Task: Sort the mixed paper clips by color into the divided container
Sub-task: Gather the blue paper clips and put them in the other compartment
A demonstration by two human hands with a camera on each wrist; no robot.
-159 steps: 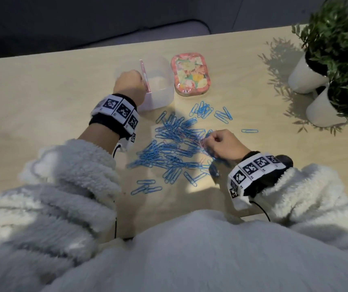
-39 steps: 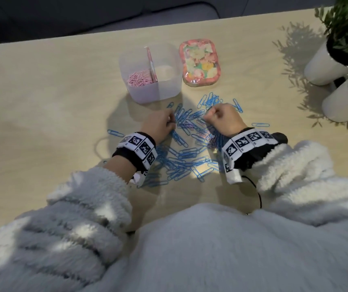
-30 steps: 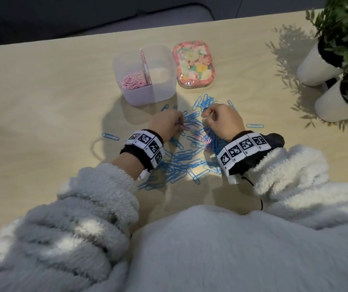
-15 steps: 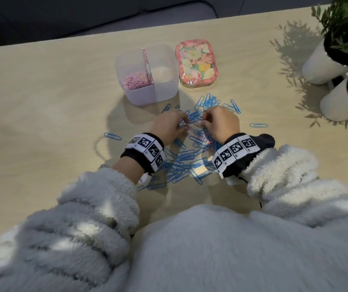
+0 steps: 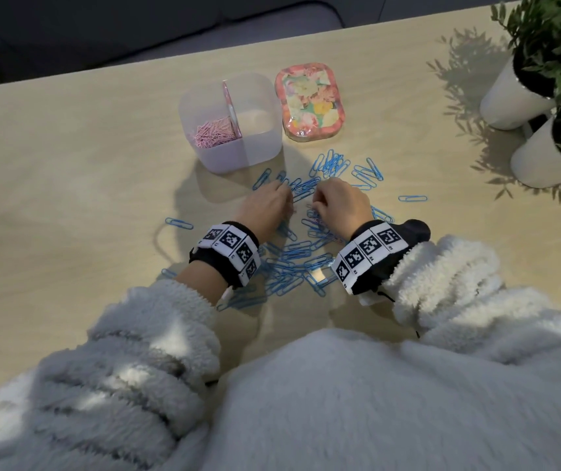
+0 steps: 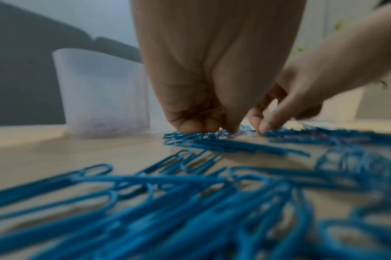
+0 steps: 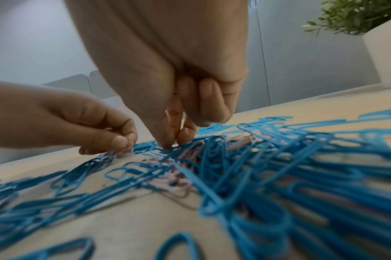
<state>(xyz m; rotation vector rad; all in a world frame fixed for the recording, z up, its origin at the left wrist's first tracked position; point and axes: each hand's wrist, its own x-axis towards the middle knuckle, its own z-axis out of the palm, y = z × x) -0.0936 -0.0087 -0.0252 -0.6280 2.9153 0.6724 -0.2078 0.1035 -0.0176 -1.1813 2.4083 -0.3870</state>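
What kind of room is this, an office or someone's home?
Probably a home or lounge: a light wooden table, potted plants in white pots, and what looks like a dark sofa behind.

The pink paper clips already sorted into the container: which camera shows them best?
The head view: the pink paper clips lie in the left compartment of the divided container. The left wrist view shows only a faint pink tint through its frosted wall; the right wrist view shows none of them.

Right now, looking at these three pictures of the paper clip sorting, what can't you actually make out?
- Left hand: head view hides its fingertips; the wrist view is too blurred to show what they pinch.
- Right hand: its fingertips sink into the clip pile; a grip is unclear.
- Container: contents of the right compartment can't be told.
- Plants: cut off by the edge.
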